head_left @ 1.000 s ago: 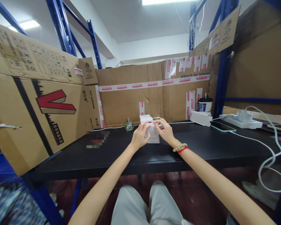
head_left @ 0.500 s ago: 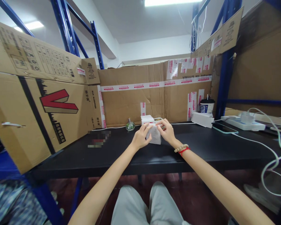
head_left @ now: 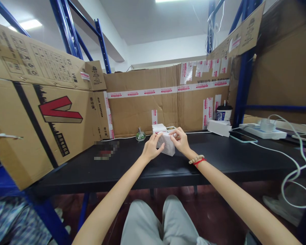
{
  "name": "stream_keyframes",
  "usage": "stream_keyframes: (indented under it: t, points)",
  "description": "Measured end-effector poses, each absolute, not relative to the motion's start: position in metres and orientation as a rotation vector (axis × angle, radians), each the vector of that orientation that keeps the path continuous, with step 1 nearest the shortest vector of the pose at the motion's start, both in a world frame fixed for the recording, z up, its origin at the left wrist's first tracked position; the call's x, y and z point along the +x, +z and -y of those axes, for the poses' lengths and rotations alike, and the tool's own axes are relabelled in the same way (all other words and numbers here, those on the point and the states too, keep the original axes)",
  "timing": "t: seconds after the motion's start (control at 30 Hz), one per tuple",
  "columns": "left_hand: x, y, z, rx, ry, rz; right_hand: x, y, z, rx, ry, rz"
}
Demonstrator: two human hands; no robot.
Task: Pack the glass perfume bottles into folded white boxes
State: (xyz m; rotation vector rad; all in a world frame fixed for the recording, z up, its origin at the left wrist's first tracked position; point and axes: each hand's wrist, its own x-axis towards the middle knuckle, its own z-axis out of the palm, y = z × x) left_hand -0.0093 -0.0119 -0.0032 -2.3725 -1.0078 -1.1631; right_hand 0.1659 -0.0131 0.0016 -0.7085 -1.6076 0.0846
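Note:
A small white box (head_left: pixel 169 147) stands upright on the black table, its near face covered in faint print too small to read. My left hand (head_left: pixel 151 148) is at its left side, fingertips on the top edge and thumb low against the near face. At the top right edge, my right hand (head_left: pixel 181 141) pinches the box with bent fingers. Directly behind, the white top of a box (head_left: pixel 159 128) shows; whether it is a separate one I cannot tell. To the left stands a round glass perfume bottle (head_left: pixel 140 135) with green in it.
Cardboard panels wall the black table (head_left: pixel 132 170) at the back and left. On the right are a white carton (head_left: pixel 219 128), a lidded cup (head_left: pixel 223 113), a phone (head_left: pixel 243 136) and a power strip (head_left: pixel 267 132) with loose white cables. A blurred-out item (head_left: pixel 105 150) lies at left.
The fingers of both hands have shifted slightly along the box's top edge, and the box is turned a little. The whole view has moved slightly.

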Motion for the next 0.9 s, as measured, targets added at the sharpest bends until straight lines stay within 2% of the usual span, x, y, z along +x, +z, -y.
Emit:
stream_keyframes:
  t: [0.23, 0.47, 0.7, 0.9]
  points:
    - [-0.010, -0.002, 0.014, -2.433, -1.189, 1.044, 0.168, -0.007, 0.003, -0.778, 0.117, 1.691]
    - [-0.013, -0.006, 0.013, -2.548, -1.098, 1.152, 0.168, -0.012, 0.005, -0.700, 0.450, 1.833]
    - [-0.007, -0.008, 0.009, -2.369, -0.989, 1.385, 0.164, -0.010, 0.008, -0.890, 0.153, 1.898]
    - [-0.009, -0.007, 0.004, -2.200, -0.848, 1.483, 0.165, -0.011, 0.001, -1.025, 0.152, 1.900]
